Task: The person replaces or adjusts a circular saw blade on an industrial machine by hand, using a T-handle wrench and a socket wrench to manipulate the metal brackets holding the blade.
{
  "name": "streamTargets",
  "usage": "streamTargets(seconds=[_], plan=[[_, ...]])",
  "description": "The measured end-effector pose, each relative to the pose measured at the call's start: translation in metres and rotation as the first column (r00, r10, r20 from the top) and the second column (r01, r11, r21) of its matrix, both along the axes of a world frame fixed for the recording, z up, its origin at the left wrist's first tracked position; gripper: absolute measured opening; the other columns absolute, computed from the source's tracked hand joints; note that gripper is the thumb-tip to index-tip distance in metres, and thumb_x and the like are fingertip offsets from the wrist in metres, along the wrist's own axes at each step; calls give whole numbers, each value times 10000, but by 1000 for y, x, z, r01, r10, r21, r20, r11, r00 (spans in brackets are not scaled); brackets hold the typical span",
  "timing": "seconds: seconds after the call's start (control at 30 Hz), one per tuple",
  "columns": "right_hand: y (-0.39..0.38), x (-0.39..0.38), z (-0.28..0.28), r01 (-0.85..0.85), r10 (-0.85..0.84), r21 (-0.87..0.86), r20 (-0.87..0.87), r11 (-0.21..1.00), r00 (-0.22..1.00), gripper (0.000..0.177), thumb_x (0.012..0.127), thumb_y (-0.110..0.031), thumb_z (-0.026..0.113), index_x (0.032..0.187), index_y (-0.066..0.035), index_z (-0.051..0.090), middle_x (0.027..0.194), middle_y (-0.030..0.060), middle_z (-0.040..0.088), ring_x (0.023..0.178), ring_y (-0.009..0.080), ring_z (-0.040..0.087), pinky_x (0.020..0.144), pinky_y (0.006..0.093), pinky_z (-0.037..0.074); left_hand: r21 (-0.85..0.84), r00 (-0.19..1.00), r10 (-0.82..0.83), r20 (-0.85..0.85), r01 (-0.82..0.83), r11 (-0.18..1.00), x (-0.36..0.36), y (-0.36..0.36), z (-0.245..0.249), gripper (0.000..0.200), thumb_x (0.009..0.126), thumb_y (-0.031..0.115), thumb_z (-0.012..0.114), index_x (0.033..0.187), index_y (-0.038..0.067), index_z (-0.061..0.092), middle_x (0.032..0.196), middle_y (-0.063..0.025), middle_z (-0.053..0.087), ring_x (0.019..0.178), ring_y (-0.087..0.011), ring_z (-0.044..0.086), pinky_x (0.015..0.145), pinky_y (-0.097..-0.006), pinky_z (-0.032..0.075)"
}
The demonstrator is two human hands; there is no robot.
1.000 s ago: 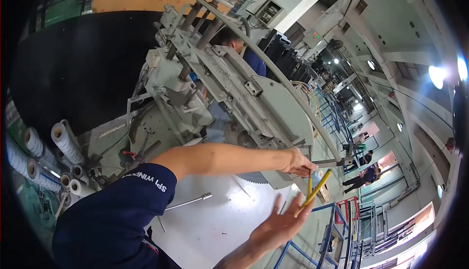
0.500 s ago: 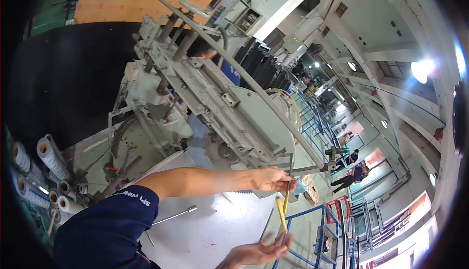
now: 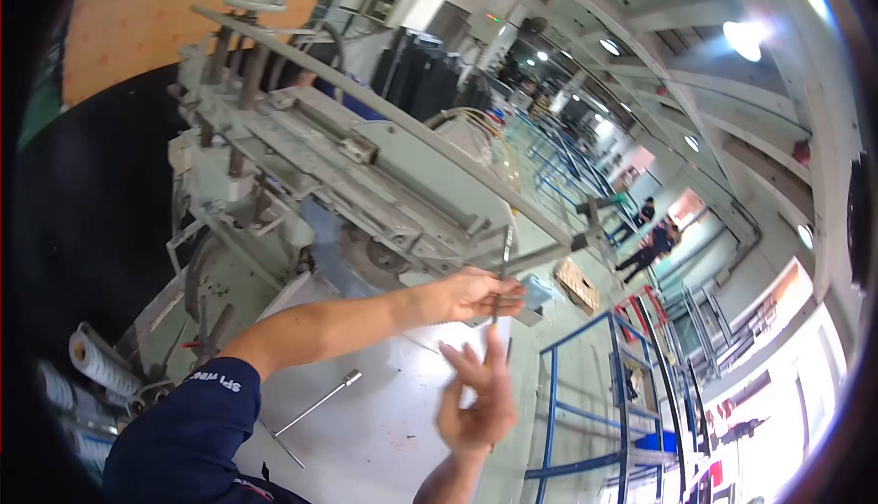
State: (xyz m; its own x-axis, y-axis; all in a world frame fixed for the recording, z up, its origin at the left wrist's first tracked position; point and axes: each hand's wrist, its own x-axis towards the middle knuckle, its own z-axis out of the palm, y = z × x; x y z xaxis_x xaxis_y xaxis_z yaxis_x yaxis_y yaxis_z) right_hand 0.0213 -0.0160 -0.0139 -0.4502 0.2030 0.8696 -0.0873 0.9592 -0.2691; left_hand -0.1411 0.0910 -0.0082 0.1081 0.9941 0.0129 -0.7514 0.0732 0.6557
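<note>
Head view — left hand [image 3: 476, 292], fingers clamped on a thin grey metal rod [image 3: 505, 250] that stands near upright above them, against the grey-green saw machine [image 3: 366, 175]. Just below those fingers — right hand [image 3: 476, 403], fingers spread apart, holding nothing. Well left of both, a long steel socket wrench [image 3: 315, 405] lies on the white surface [image 3: 384, 440].

Factory floor or industrial workshop. A large grey-green sawing machine [image 3: 366, 175], with what appears to be a toothed circular blade [image 3: 373, 253], fills the foreground. Rolls of wound material [image 3: 99, 367] lie beside it. Blue steel racks [image 3: 585, 394] and overhead lamps [image 3: 743, 36] line a long hall, where two distant workers [image 3: 651, 243] stand.
</note>
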Motion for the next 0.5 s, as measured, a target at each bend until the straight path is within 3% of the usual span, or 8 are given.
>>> streamTargets(seconds=[0.07,0.1,0.13,0.2,0.27,0.33,0.43,0.5], plan=[[-12,-6,7,81,-38,204,-207,976,978,642,796,84,604,1379,-27,361,1294,250,522,1164,398,576,1019,544,438,47,1000,-3,17,2,999,-1,-6,1,291,987,154,549,1201,-42,579,1183,-121,638,1089,-260,640,967,-368,547],[-11,-5,-17,143,-80,113,-437,983,896,553,813,32,608,1324,-22,402,1312,247,492,1246,387,506,1071,536,386,56,1000,-14,9,13,998,-3,-6,1,296,992,156,539,1207,-43,576,1185,-123,637,1093,-256,638,962,-363,551],[-17,-4,-29,293,-289,-89,-585,952,758,434,894,-74,544,1308,-27,423,1325,197,476,1257,315,480,1073,463,382,71,1000,-19,4,19,997,-5,-6,0,301,997,158,528,1214,-45,573,1188,-125,636,1098,-251,637,957,-358,555],[-19,7,-45,136,-605,-620,-655,773,452,347,956,-209,482,1257,-35,489,1236,121,535,1145,245,520,1004,388,408,111,999,-43,21,41,993,-10,-6,2,311,1006,164,509,1223,-51,568,1192,-130,634,1105,-238,633,945,-341,564],[-8,22,-48,-326,-608,-801,-595,502,526,355,987,-300,428,1197,-42,553,1151,70,575,1059,202,518,923,358,419,140,995,-88,52,80,987,-15,-7,1,323,1014,171,491,1227,-61,563,1196,-137,630,1112,-220,629,932,-317,572],[8,34,-46,-684,-338,-727,-660,61,671,393,1008,-344,409,1177,-28,569,1125,103,611,1062,231,538,934,367,426,137,962,-138,236,108,985,-15,-7,0,349,1019,167,476,1253,-88,524,1205,-148,623,1095,-210,638,936,-289,573],[23,29,-54,-693,18,-707,-702,-143,712,495,1029,-400,352,1264,-2,532,1236,158,603,1123,283,561,986,424,420,168,877,-196,439,134,977,-13,-12,1,363,1025,144,453,1294,-98,475,1219,-158,615,1066,-219,652,969,-300,561],[30,20,-51,-696,256,-688,-724,-203,641,532,1036,-417,325,1319,-1,497,1278,177,591,1150,300,566,1023,455,406,206,913,-222,343,158,966,-15,-6,-5,364,1029,158,442,1290,-94,481,1254,-149,602,1121,-219,627,1009,-320,532]])
